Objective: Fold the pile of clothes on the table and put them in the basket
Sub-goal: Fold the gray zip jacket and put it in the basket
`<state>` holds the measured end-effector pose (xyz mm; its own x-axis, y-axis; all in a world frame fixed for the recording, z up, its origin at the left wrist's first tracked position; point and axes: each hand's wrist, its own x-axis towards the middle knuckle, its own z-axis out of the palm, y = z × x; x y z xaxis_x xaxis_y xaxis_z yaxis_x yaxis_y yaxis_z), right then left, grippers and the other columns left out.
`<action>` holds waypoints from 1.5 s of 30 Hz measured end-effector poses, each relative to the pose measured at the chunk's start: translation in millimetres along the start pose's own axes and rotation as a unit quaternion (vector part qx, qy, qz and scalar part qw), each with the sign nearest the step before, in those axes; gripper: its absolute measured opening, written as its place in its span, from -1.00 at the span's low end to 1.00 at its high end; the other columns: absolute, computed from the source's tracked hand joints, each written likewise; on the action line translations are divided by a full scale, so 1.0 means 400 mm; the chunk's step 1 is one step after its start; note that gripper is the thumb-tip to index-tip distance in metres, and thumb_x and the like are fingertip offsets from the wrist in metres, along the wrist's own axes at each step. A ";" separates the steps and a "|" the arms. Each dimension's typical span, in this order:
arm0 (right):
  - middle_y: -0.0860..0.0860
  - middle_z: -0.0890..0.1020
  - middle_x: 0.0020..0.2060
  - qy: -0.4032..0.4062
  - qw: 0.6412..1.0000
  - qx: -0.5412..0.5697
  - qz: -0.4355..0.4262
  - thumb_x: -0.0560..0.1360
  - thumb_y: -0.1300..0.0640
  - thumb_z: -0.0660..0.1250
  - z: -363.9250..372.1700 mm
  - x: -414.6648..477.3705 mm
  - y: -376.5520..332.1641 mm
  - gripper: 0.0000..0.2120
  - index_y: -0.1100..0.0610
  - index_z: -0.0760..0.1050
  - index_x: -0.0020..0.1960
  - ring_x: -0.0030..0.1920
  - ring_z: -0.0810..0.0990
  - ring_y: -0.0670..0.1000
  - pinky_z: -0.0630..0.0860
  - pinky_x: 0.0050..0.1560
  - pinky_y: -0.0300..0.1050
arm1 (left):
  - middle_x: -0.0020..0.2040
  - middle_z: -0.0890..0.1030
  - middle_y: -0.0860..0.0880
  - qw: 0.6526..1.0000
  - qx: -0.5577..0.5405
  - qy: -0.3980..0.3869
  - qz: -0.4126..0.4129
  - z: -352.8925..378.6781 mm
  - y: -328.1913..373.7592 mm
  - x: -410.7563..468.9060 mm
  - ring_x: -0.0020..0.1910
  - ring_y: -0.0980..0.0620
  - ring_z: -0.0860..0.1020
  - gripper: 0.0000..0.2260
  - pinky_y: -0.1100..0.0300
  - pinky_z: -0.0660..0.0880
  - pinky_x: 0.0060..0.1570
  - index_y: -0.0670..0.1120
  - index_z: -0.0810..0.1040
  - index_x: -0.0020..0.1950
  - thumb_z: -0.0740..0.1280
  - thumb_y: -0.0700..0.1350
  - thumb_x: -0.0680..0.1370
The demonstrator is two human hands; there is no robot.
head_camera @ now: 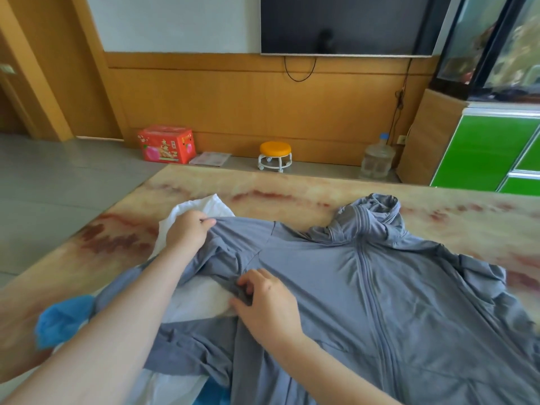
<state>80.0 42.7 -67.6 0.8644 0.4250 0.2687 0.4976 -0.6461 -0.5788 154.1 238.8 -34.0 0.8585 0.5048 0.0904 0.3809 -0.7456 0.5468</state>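
On the table, middle and right of the frame: a grey-blue hooded jacket (380, 287) lies spread out with its front side up, the zip line runs down its middle, and the hood is bunched toward the far edge.
Table (292, 185): the top has a marble look, beige with red veins, and fills the lower half of the frame.
Left hand (187, 232): it is left of centre. The fingers are curled and pinch the jacket cloth at the shoulder, just over the white garment.
Right hand (266, 305): it is at lower centre. The fingers are curled round a small bunch of jacket cloth near the armpit seam and hold it tight.
Sleeve: between the two hands the cloth is wrinkled and passes under the left forearm toward the lower edge.
White garment (204, 206): it lies partly under the jacket and shows beyond the left hand and between the arms.
Blue garment (61, 320): it is at lower left, beside the left forearm, partly under the jacket.
Floor by the far wall: a red box (166, 144), a stool (275, 154) with an orange seat, and a water bottle (378, 159).
Upper frame: a dark television (350, 21) is on the wall, and a green cabinet (496, 147) is at the right.
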 end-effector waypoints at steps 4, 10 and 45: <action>-0.07 0.49 -0.01 0.039 0.997 -0.063 -0.005 0.39 -0.11 0.35 0.024 0.025 0.007 -0.63 -0.04 0.44 0.15 0.01 0.50 0.00 0.35 -0.24 -0.20 | -0.46 0.34 -0.01 0.998 -0.010 -0.062 -0.030 -0.012 -0.008 -0.012 -0.42 0.03 0.36 -0.52 0.17 0.18 -0.40 -0.11 0.28 -0.41 0.36 0.21 0.44; -0.04 0.47 -0.27 0.147 0.975 -0.118 -0.117 0.26 0.13 0.43 0.039 0.052 -0.008 -0.96 0.04 0.58 -0.31 -0.26 0.47 0.05 0.41 -0.37 -0.14 | -0.48 0.28 0.00 0.997 -0.054 -0.051 -0.008 -0.018 -0.044 0.001 -0.46 0.04 0.26 -0.59 0.18 0.11 -0.43 -0.10 0.28 -0.46 0.41 -0.07 0.48; -0.13 0.52 -0.33 0.010 0.974 -0.102 -0.201 0.40 -0.04 0.11 0.143 0.069 -0.082 -0.71 -0.13 0.62 -0.27 -0.29 0.51 -0.04 0.38 -0.30 -0.28 | -0.21 0.59 -0.02 0.978 0.198 -0.006 0.061 -0.061 -0.191 0.023 -0.20 -0.05 0.53 -0.84 0.15 0.33 -0.30 -0.05 0.52 -0.17 0.31 -0.02 0.55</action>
<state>83.4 111.8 -85.3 0.5975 0.6580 0.4583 0.7981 -0.5435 -0.2602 124.5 311.2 -54.5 0.9087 0.3985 0.1246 0.3767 -0.9112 0.1669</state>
